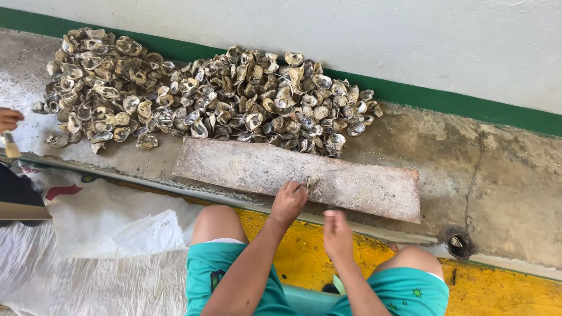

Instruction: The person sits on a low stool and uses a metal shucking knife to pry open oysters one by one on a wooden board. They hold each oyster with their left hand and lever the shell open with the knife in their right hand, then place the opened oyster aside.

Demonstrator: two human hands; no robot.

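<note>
on the concrete ledge (480,175) below the green-striped wall, a flat gritty board (363,187) lies in front of a big pile of oyster shells (205,93). at the board's near edge, the left hand (288,202) is curled around a small tool (307,182) whose tip touches the board, while the right hand (338,231) hangs loosely curled and empty just beside it, above the yellow floor. another person's hand (9,119) shows at far left, beside white sacks (105,234).

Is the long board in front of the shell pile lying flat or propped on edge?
Lying flat. The board rests broad face up on the concrete ledge, grit scattered over it, the left hand on its near edge.
</note>
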